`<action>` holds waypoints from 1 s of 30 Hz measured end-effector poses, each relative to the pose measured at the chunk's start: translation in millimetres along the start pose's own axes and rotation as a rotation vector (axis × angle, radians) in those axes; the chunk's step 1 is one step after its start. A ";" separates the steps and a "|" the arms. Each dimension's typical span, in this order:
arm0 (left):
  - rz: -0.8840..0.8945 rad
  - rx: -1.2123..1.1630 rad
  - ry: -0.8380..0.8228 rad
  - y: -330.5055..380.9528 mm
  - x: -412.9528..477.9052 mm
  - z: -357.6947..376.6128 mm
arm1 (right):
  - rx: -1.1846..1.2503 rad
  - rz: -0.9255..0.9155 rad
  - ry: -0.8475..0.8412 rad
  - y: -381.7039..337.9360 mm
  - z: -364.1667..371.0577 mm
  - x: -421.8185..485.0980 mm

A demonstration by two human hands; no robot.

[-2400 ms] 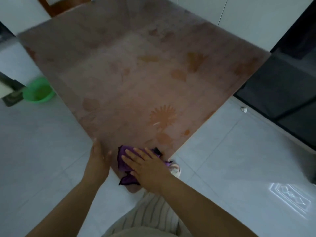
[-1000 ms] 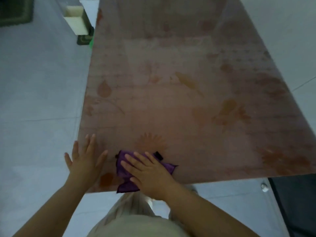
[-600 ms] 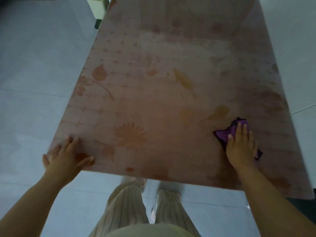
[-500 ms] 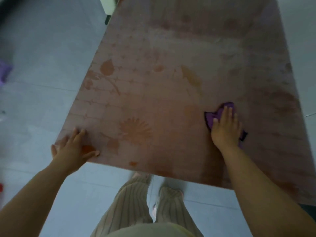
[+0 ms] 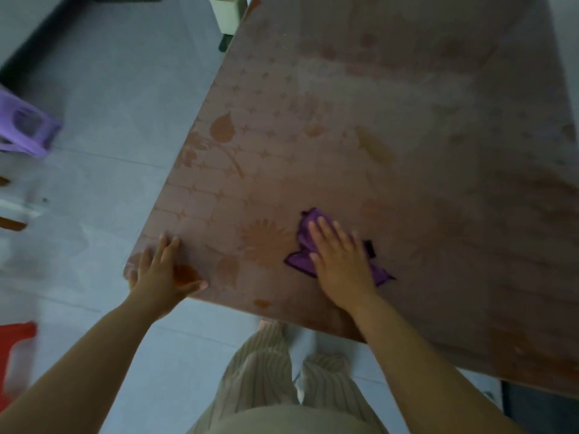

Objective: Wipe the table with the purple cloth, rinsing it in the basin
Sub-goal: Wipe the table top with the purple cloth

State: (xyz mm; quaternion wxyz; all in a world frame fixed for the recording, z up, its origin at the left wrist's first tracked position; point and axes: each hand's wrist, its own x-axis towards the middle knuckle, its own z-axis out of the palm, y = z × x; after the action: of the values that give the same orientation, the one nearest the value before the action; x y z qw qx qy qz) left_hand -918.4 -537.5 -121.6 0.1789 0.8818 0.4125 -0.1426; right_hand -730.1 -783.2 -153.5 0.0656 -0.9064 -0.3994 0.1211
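Observation:
The purple cloth (image 5: 303, 258) lies crumpled on the brown patterned table (image 5: 391, 136), near the front edge. My right hand (image 5: 340, 261) presses flat on the cloth with straight fingers, covering its middle. At the table's near left corner, my left hand (image 5: 163, 272) rests with fingers spread and the thumb along the front edge. The basin is out of view.
A purple plastic stool (image 5: 23, 128) stands on the grey tiled floor at the left. A red stool (image 5: 14, 346) is at the lower left edge. A pale box (image 5: 227, 10) sits on the floor beside the table's far left side.
My right hand has slid the cloth leftward along the front of the table, from the right side back toward the middle. My left hand stays at the near left corner.

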 end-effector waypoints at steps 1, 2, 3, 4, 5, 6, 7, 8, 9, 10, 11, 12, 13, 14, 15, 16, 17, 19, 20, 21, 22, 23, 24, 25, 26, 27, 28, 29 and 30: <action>0.000 -0.005 0.001 -0.4 0.1 0.4 | -0.005 0.112 0.019 32.6 -2.5 -11.7; 0.000 -0.005 0.001 -0.6 0.3 1.0 | 0.001 0.229 0.024 66.8 -8.1 -23.5; 0.004 -0.002 0.004 -0.7 0.9 1.7 | 0.002 0.343 0.031 101.0 -16.0 -34.3; 0.010 0.003 0.006 -0.8 1.5 2.2 | 0.014 0.453 0.040 131.0 -24.0 -42.0; 0.013 0.004 0.006 -0.5 2.0 2.2 | 0.040 0.563 0.068 152.6 -34.8 -45.3; 0.009 -0.001 0.004 0.1 2.4 1.9 | 0.073 0.672 0.093 164.0 -42.8 -42.1; 0.004 -0.006 0.000 0.2 2.6 2.1 | 0.105 0.763 0.120 166.3 -46.8 -31.3; 0.002 -0.006 -0.004 0.2 2.2 2.4 | 0.128 0.814 0.150 159.7 -48.2 -14.9; 0.002 -0.006 -0.006 0.2 1.7 2.7 | 0.137 0.821 0.169 147.3 -48.4 5.2; 0.002 -0.006 -0.004 -0.2 2.0 3.0 | 0.125 0.774 0.175 131.9 -45.6 29.0; 0.001 -0.005 -0.002 0.1 2.2 2.6 | 0.109 0.693 0.168 113.5 -41.2 54.8; 0.000 -0.006 -0.005 0.2 2.5 2.6 | 0.096 0.616 0.150 93.2 -38.8 80.7; -0.001 -0.005 -0.007 0.6 2.4 2.4 | 0.087 0.551 0.129 71.8 -37.8 106.4; -0.003 0.000 -0.008 0.9 2.1 2.1 | 0.082 0.484 0.108 49.2 -37.2 131.3; -0.002 0.004 -0.007 0.6 1.8 2.0 | 0.080 0.419 0.083 24.5 -37.2 153.9; -0.001 0.008 -0.003 1.1 2.0 0.8 | 0.083 0.352 0.055 -2.6 -36.5 173.3; -0.002 0.017 -0.006 1.1 2.0 0.9 | 0.081 0.275 0.024 -31.0 -34.0 188.5; -0.004 0.050 -0.011 -1.3 1.4 1.8 | 0.084 0.093 -0.039 -88.8 -25.8 200.8; 0.011 0.080 -0.012 -3.1 1.9 2.1 | 0.087 0.009 -0.061 -113.9 -21.0 196.9; 0.031 0.094 -0.018 -5.0 3.4 2.8 | 0.082 -0.059 -0.084 -133.1 -15.9 187.4; 0.049 0.095 -0.026 -6.7 6.2 3.0 | 0.081 -0.111 -0.099 -145.6 -13.0 174.8; 0.056 0.096 -0.021 -7.4 9.5 1.7 | 0.100 -0.150 -0.101 -149.8 -9.9 161.1; 0.071 0.094 -0.021 -6.3 13.2 -1.1 | 0.128 -0.182 -0.094 -146.0 -7.2 146.7; 0.097 0.081 -0.012 -6.2 17.3 -3.5 | 0.162 -0.204 -0.065 -135.3 -5.9 131.6; 0.121 0.064 -0.003 -6.4 21.8 -6.4 | 0.185 -0.209 0.017 -120.3 -5.3 116.7; 0.126 0.048 0.001 -7.5 25.6 -8.8 | 0.199 -0.181 0.124 -98.6 -2.3 104.8; 0.132 0.031 -0.012 -7.9 30.1 -12.9 | 0.217 -0.106 0.215 -71.8 -1.8 95.2; 0.143 0.015 -0.023 -7.6 34.8 -16.9 | 0.252 0.017 0.292 -41.9 -5.2 87.6; 0.159 0.011 -0.037 -7.8 40.8 -18.7 | 0.274 0.166 0.346 -10.3 -11.1 83.5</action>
State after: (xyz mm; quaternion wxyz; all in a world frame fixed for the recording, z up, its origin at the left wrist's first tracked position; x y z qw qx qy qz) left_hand -897.3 -497.1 -122.7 0.1924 0.9099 0.3371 -0.1464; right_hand -679.9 -714.7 -154.6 0.2454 -0.9259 -0.2863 0.0221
